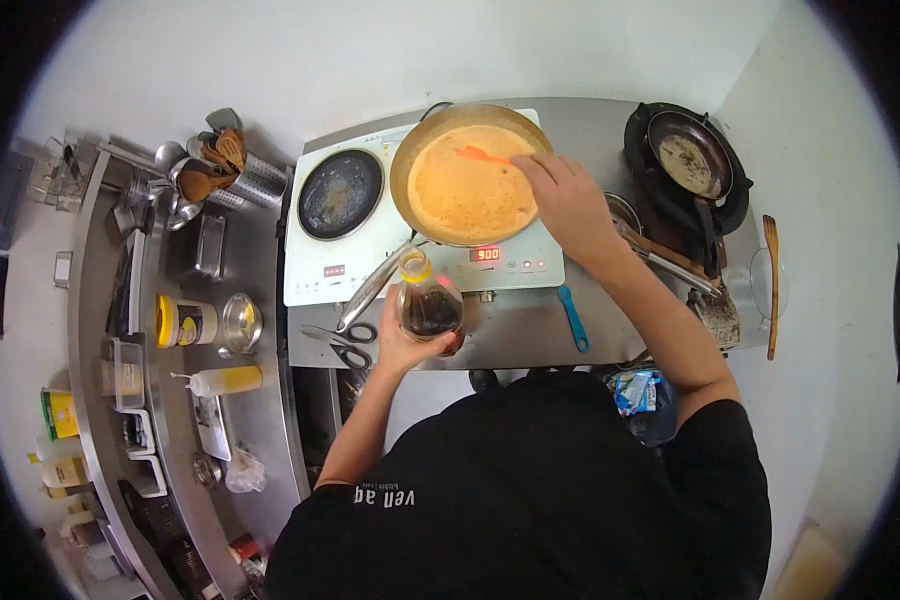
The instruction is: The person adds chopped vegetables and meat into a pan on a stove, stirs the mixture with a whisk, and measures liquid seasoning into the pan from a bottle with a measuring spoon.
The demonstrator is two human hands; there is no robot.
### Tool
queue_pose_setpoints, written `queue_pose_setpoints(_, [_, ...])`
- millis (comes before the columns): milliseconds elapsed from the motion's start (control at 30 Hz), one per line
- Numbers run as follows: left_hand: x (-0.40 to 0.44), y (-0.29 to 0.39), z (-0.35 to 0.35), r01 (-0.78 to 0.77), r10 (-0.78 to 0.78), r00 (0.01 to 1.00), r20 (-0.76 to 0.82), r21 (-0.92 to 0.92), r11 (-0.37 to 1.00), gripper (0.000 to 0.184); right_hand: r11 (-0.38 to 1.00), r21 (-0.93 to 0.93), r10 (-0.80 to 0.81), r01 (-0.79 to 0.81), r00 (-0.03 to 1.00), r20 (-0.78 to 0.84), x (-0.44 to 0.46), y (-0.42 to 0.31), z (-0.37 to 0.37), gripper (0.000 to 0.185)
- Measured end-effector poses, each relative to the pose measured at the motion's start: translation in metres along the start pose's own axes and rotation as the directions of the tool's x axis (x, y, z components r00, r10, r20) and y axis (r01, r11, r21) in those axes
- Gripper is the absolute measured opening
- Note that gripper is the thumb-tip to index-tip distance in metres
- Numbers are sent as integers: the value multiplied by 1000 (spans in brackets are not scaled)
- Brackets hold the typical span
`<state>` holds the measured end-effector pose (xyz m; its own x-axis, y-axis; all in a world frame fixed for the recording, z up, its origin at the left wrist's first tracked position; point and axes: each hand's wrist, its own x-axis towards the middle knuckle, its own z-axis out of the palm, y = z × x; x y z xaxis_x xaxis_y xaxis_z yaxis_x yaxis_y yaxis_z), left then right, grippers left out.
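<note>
My left hand (402, 340) is wrapped around a clear bottle (432, 308) of dark liquid with a yellow ring at its neck. The bottle is in front of the hob, close to the pan handle. Over the frying pan (402, 170), my right hand (567, 205) pinches a small orange spoon (482, 154); its exact shape is hard to make out. Orange-yellow sauce or batter (470, 195) covers the pan's bottom. The pan rests on the right plate of a white induction hob (440, 265), whose red display reads 900.
Left of the pan is a dark round plate (340, 195). Scissors (345, 345) and a blue measuring spoon (573, 320) lie on the steel counter. Stacked dark pans (685, 155) and a wooden fork (771, 285) are at right. Left shelves hold a utensil holder (260, 180) and a squeeze bottle (227, 381).
</note>
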<state>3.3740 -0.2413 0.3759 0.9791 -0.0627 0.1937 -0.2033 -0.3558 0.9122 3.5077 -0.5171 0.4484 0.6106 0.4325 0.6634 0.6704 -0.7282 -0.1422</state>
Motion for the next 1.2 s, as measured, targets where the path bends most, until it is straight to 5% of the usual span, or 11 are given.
queue_pose_setpoints(67, [-13, -21, 8, -40, 40, 998, -58, -3, 999, 80, 1000, 0, 17, -17, 999, -30, -15, -4, 3, 45])
queue_pose_setpoints(167, [-33, -48, 19, -20, -3, 980, -199, -112, 993, 81, 985, -136, 139, -105, 951, 275, -68, -10, 37, 52])
queue_pose_setpoints(567, [-53, -100, 13, -209, 293, 922, -253, 311, 927, 81, 938, -110, 339, -328, 934, 109, -77, -39, 37, 54])
queue_pose_setpoints(633, [-48, -95, -2, -243, 307, 944, -125, 370, 897, 84, 777, 98, 574, -621, 765, 292, -85, -36, 41, 44])
queue_pose_setpoints(767, [-51, -84, -15, -306, 350, 936, -34, 410, 859, 86, 444, 559, 692, -700, 665, 283, -116, -53, 24, 33])
queue_pose_setpoints(867, [-66, -90, -26, -224, 242, 967, -77, 195, 955, 80, 401, 396, 643, -826, 562, 520, -175, -62, 22, 33])
queue_pose_setpoints(933, [-88, -100, -35, -228, 250, 960, -128, 166, 959, 60, 483, 278, 608, -830, 547, 576, -203, -78, 22, 33])
queue_pose_setpoints(1000, [-113, -107, -42, 69, -88, 964, -250, -85, 994, 48, 560, 163, 576, -813, 523, 628, -223, -85, 34, 33])
queue_pose_setpoints(1033, [-117, -96, -46, 70, -87, 964, -253, -78, 994, 48, 629, 172, 547, -758, 590, 594, -231, -86, 45, 34])
queue_pose_setpoints(1100, [-121, -66, -52, -202, 233, 919, -317, 127, 971, 34, 698, 179, 507, -694, 654, 561, -242, -87, 61, 35])
queue_pose_setpoints(1200, [-94, 11, -49, -211, 395, 828, -399, 432, 877, 29, 858, 89, 397, -506, 762, 512, -237, -76, 60, 39])
